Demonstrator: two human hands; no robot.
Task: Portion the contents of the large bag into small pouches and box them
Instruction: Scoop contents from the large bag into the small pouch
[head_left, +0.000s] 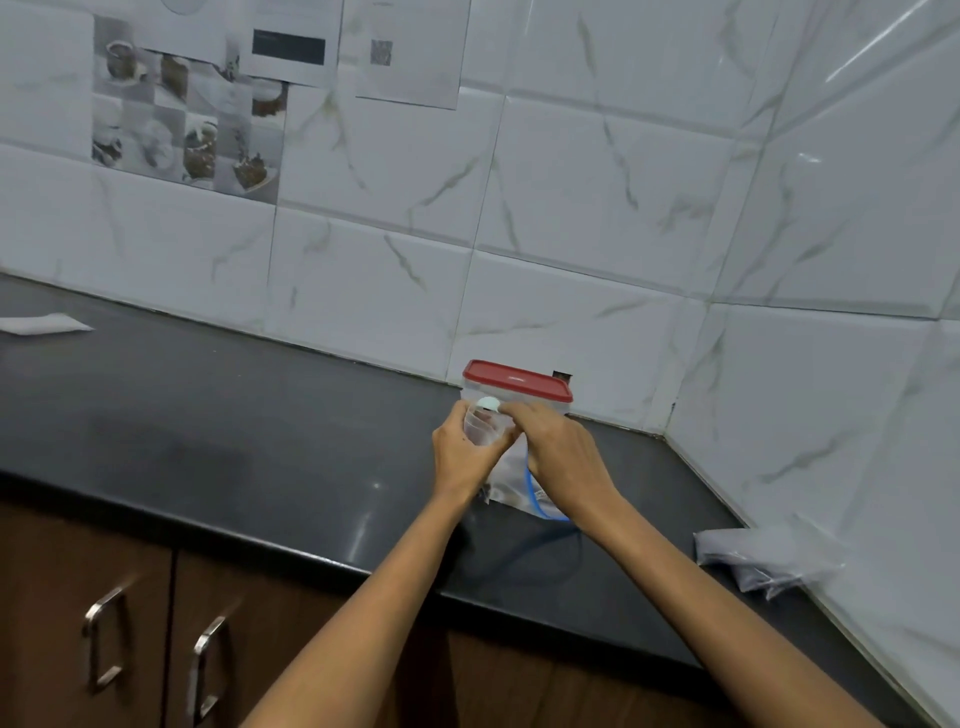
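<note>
A clear box with a red lid (518, 387) stands on the dark counter (260, 415) against the tiled wall. Just in front of it my left hand (460, 457) grips a small clear pouch (483, 428) that has a pale round tab at its top. My right hand (558, 457) pinches the top of the same pouch from the right. Under my hands lies a clear bag with a blue zip edge (530, 493), partly hidden by my right wrist. What the pouch holds cannot be made out.
A crumpled clear bag with dark contents (763, 558) lies on the counter at the right wall. A white flat packet (41, 325) sits at the far left. Cabinet doors with metal handles (104, 634) are below the counter edge.
</note>
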